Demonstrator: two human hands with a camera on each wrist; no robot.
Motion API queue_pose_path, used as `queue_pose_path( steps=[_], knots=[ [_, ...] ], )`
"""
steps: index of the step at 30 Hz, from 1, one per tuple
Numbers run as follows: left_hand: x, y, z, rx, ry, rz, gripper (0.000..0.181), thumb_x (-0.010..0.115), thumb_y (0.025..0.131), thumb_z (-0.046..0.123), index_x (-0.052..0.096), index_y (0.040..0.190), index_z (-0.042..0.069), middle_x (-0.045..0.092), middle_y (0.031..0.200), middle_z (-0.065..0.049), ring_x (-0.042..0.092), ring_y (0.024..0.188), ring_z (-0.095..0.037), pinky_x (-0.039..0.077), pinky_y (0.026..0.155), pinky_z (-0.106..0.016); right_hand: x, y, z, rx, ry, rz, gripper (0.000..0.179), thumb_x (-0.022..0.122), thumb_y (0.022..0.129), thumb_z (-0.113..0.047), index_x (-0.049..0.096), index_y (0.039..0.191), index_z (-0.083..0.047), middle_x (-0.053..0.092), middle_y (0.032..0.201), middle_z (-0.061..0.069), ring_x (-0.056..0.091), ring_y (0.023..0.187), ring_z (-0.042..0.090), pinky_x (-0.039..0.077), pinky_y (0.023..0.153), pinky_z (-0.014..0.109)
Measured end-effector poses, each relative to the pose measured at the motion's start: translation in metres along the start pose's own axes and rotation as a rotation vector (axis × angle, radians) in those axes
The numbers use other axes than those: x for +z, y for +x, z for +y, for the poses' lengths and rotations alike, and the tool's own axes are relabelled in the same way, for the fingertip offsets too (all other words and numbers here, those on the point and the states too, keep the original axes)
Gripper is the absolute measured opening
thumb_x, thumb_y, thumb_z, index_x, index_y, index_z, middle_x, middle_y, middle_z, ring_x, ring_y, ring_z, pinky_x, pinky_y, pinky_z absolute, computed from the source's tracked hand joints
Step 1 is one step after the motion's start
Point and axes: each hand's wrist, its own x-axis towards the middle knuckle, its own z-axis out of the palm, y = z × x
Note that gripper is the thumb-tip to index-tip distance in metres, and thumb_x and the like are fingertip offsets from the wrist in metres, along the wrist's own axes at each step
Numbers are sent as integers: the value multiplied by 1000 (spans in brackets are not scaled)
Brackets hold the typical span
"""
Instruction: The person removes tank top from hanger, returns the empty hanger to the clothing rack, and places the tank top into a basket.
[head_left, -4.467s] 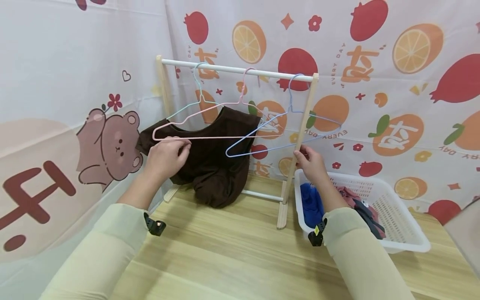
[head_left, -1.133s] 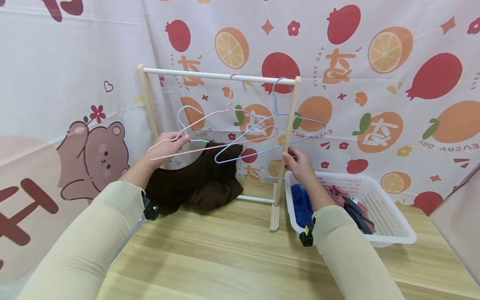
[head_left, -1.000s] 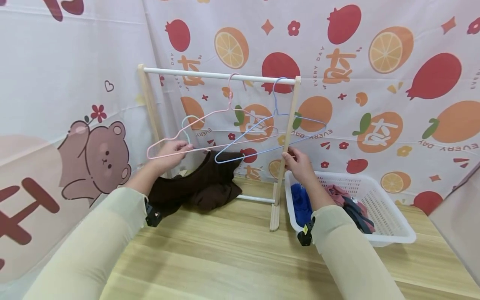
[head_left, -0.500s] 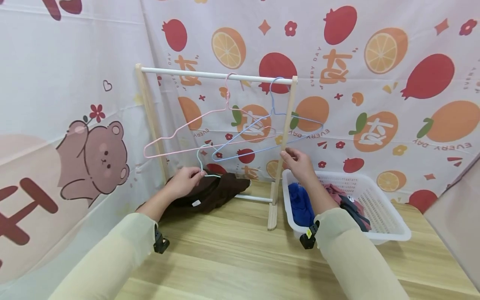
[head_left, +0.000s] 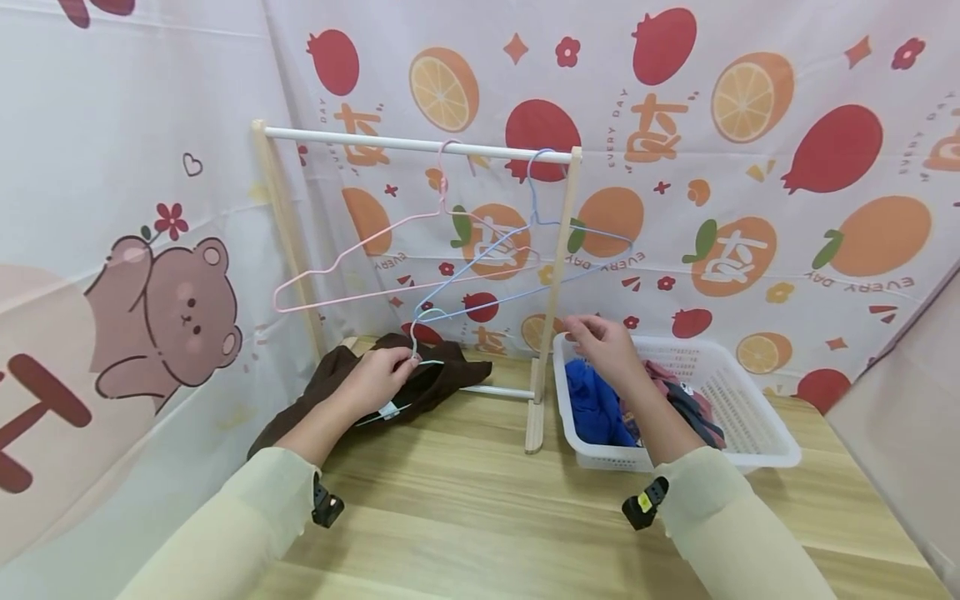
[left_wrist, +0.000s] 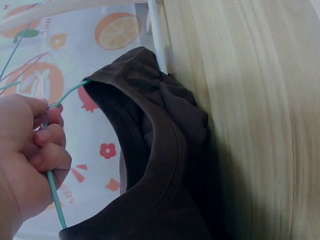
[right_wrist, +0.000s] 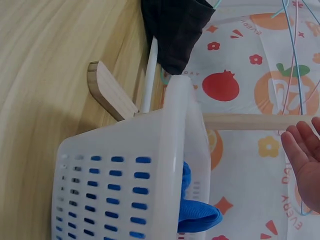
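My left hand [head_left: 381, 379] pinches a mint-green clothes hanger [head_left: 413, 335] just below its hook. A dark brown garment [head_left: 446, 385] is on that hanger, low at the table behind the hand; the left wrist view shows its wide neckline [left_wrist: 175, 145] with the green wire entering at both sides. My right hand [head_left: 606, 346] holds nothing. Its fingers are loosely extended beside the right post [head_left: 557, 275] of the clothes rack, over the near-left part of the white basket [head_left: 783, 446]. The right wrist view shows this hand [right_wrist: 306, 165] apart from the post.
A pink hanger [head_left: 352, 297] and a blue hanger [head_left: 533, 196] hang bare from the rack's white rail [head_left: 352, 139]. Blue cloth [head_left: 592, 408] and reddish and dark clothes [head_left: 693, 408] lie in the basket. Printed curtains [head_left: 480, 50] enclose the wooden table [head_left: 465, 517] behind and at left.
The green hanger with the brown garment has come off the rail and down toward the table in my left hand. My right hand has let go of the rack post.
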Motion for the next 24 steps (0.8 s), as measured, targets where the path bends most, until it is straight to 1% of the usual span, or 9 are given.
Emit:
queue_pose_path(
  steps=[5, 8, 10, 13, 16, 18, 20, 22, 24],
  knots=[
    [4, -3, 1, 15, 11, 7, 19, 58, 99, 15, 66, 85, 5, 53, 65, 2, 47, 62, -15, 40, 61, -31, -1, -5, 0, -8, -26, -24, 58, 54, 95, -57, 64, 126, -9, 63, 125, 13, 64, 113, 28, 53, 93, 43],
    [6, -5, 3, 23, -3, -4, 18, 58, 99, 14, 68, 88, 3, 55, 66, 1, 48, 62, -15, 42, 61, -31, -1, -8, 0, -19, -12, -27, 56, 54, 96, -53, 64, 125, -6, 64, 123, 15, 65, 111, 29, 54, 92, 42],
    [7, -6, 3, 15, -16, -11, 20, 58, 99, 15, 68, 88, 3, 54, 64, 2, 48, 60, -14, 41, 59, -30, -1, -9, 0, -29, -4, -32, 54, 55, 97, -50, 64, 125, -5, 64, 123, 17, 65, 111, 30, 54, 92, 43],
    [10, -9, 0, -13, -46, -27, 21, 56, 100, 16, 67, 88, 3, 46, 59, 3, 44, 54, -12, 39, 54, -28, 0, -11, 0, -39, 17, -44, 51, 55, 98, -46, 64, 124, -2, 63, 122, 19, 63, 113, 34, 53, 92, 43],
    [12, -13, -3, -36, -76, -43, 24, 55, 101, 17, 67, 86, 3, 45, 57, 4, 41, 50, -10, 37, 51, -26, 1, -12, 0, -42, 27, -52, 49, 55, 99, -43, 64, 123, -1, 63, 122, 20, 61, 115, 38, 54, 91, 41],
    [13, -15, -5, -35, -87, -46, 22, 56, 100, 15, 69, 88, 2, 48, 58, 2, 41, 50, -9, 37, 50, -25, 1, -13, 0, -43, 34, -58, 48, 55, 100, -40, 64, 124, 1, 63, 123, 21, 61, 116, 40, 54, 91, 39],
    [14, -17, -5, -25, -93, -46, 20, 57, 99, 14, 71, 91, 2, 56, 63, 0, 42, 51, -8, 37, 50, -24, 1, -13, 0, -45, 31, -61, 48, 54, 100, -40, 64, 124, 1, 63, 123, 21, 62, 115, 38, 54, 90, 38],
    [14, -19, -3, -2, -78, -34, 17, 58, 99, 13, 72, 95, 4, 60, 68, -2, 43, 53, -8, 38, 51, -23, 2, -14, -2, -50, 34, -61, 48, 55, 100, -41, 64, 123, 1, 63, 123, 21, 62, 114, 38, 54, 91, 41],
    [14, -20, 1, 24, -53, -12, 16, 59, 98, 13, 73, 94, 5, 63, 72, -3, 45, 54, -8, 39, 52, -24, 3, -15, -3, -59, 31, -59, 49, 55, 99, -42, 64, 123, 0, 64, 122, 20, 64, 112, 35, 54, 91, 43]
  ],
)
